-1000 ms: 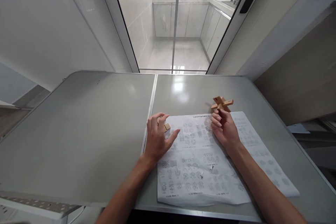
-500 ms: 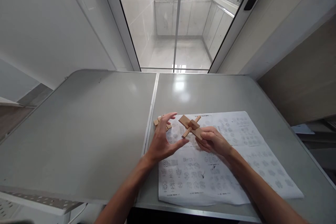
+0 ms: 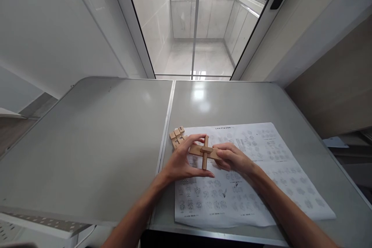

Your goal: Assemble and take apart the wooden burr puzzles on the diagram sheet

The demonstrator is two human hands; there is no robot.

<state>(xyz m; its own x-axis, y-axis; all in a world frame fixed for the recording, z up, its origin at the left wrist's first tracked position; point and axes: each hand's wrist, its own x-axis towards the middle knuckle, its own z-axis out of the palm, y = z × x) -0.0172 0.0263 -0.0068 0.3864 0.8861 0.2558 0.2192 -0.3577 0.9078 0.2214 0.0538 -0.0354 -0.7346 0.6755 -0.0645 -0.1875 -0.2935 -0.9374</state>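
Observation:
A cross-shaped wooden piece point(image 3: 206, 150), made of a flat bar, a round rod and a small block at the crossing, is held above the printed sheet. My right hand point(image 3: 234, 157) pinches the right end of the flat bar. Around the rod, my left hand point(image 3: 183, 162) has its thumb at the lower end and its fingers at the upper end. Just beyond my left hand lie several light wooden pieces point(image 3: 177, 135), one marked with a 3, partly hidden by my fingers.
A large white printed sheet point(image 3: 279, 178) lies under my hands on the grey table point(image 3: 130, 135). A metal seam point(image 3: 166, 120) crosses the table left of the sheet. Beyond the table stands a glass door point(image 3: 212, 27).
The wooden cross has turned so its rod points nearly straight away from me. It has moved slightly down and left, and my left thumb and fingers have come round the rod.

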